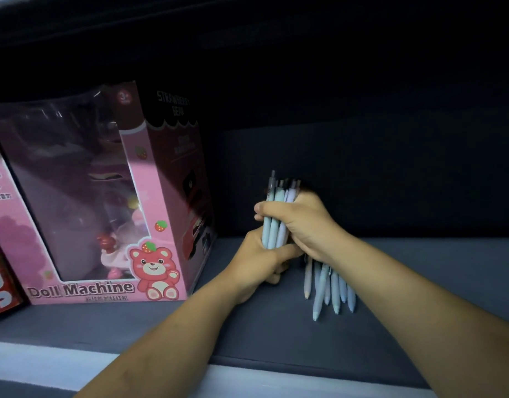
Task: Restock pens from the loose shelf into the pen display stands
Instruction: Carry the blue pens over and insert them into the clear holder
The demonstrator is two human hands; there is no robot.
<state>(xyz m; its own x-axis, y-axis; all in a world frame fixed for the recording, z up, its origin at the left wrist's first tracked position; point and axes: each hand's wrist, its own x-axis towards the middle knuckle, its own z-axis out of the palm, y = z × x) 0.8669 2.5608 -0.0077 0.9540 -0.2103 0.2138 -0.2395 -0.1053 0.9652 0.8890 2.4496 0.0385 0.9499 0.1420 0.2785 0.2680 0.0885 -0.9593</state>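
Reaching into a dim bay, you have both arms over a dark grey-blue shelf (262, 334) with a pale front lip (32, 366). The back wall and the underside of the board above are almost black, and light falls only on the left part.

A bundle of pens (273, 222), pale blue and lilac, stands nearly upright between your hands, clicker ends up and just above the shelf. Your right hand (302, 225) wraps the bundle from the right, its fingers (264, 209) curled tight across the front of the barrels. Your left hand (256, 262) grips the lower end from the left, thumb laid across the barrels just under the right hand. Both hands hold the same bundle and touch each other.

More loose pens (328, 285) lie fanned on the shelf just below your right hand, tips pointing toward you; their upper ends are hidden under that hand, so you cannot tell whether it touches them.

To the left, near your left forearm, stands a pink Doll Machine box (104, 196) with a clear window and a strawberry bear printed on its corner. A red box (0, 282) sits against it at the frame's edge.
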